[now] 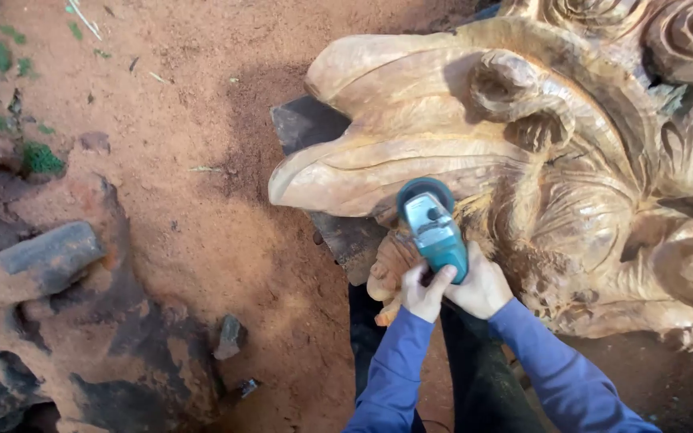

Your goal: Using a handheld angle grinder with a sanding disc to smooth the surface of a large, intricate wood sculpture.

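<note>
We are gripping the teal angle grinder (433, 228) with both hands, left hand (422, 290) and right hand (483, 285) wrapped tight around its body, its head pressing just ahead of our knuckles against the carved wooden sculpture (539, 152). We are judging light, steady pressure best here, forearms extending forward, close together.

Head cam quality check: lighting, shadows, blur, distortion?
Head view: soft, even daylight, no glare; mild shadows sit in the folds of the wooden carving and under its lower edge. Left hand and right hand on the teal angle grinder look sharp, no motion blur visible. Slight softness and wide-angle stretch toward the corners, such as the dark root.
</note>
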